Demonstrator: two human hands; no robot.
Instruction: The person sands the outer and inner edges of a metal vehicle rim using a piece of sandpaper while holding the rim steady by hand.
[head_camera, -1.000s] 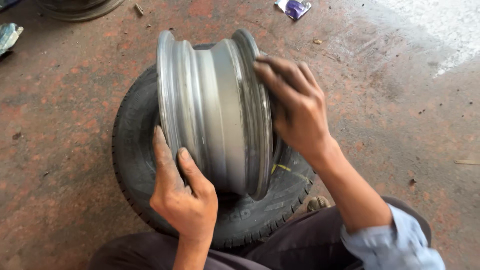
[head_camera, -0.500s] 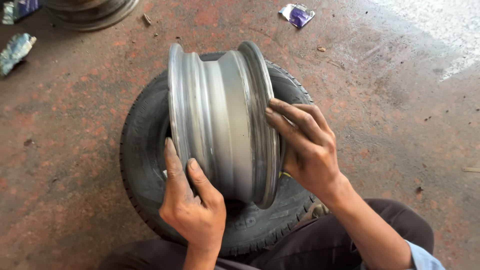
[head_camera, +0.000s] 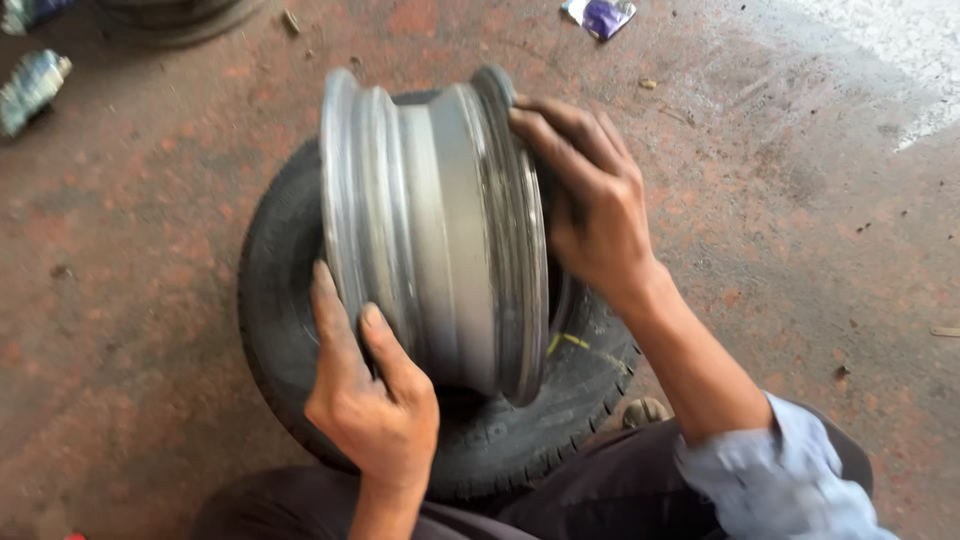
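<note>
A silver steel wheel rim stands on edge on top of a black tyre that lies flat on the floor. My left hand grips the rim's near left flange from below. My right hand is pressed against the rim's right flange, fingers spread over its edge. Both hands are grimy. The rim's lower part sinks into the tyre's opening.
The floor is stained reddish concrete. A purple wrapper lies at the far edge. A crumpled bluish wrapper lies at the far left. Another tyre's edge shows at the top left. My knees are just behind the tyre.
My right hand has shifted up along the rim's right flange. The rim has turned slightly in my hands. The left hand keeps its hold.
</note>
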